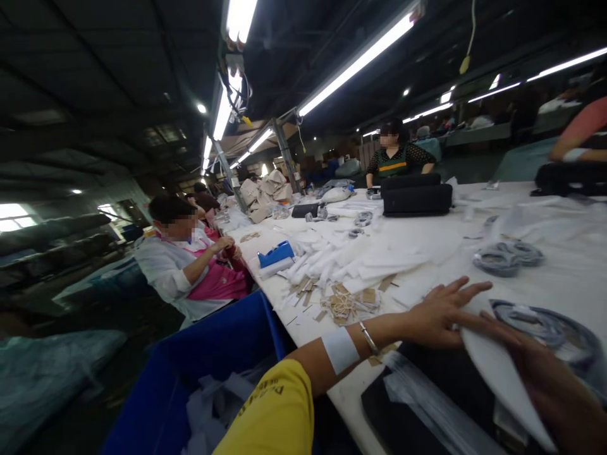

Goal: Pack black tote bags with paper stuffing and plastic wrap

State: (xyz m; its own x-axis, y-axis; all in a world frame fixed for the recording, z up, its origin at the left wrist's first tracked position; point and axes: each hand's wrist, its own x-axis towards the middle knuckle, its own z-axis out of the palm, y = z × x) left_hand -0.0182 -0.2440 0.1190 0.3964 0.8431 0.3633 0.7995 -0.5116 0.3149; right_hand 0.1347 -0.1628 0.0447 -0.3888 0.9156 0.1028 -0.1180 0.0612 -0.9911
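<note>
A thin, curved white sheet (pixel 502 379) stands between my two hands over the table's near edge. My left hand (pixel 441 316), with a bangle at the wrist, has its upper fingers stretched out and the sheet's top between them and a lower digit. At the sheet's right side, my right hand (pixel 545 366) is closed on it, its fingers blurred and partly hidden. Underneath lies a black item (pixel 393 411), soft-looking, with a strip of clear plastic (pixel 422 398) across it. Grey coiled cords (pixel 562 325) lie just beyond my right hand.
A blue bin (pixel 190 366) holding white scraps stands left of the white table (pixel 427 234). String tags (pixel 348 303), white strips (pixel 327 262), a blue tape dispenser (pixel 275 254) and black rolls (pixel 417 197) lie farther off. Co-workers sit or stand around the table.
</note>
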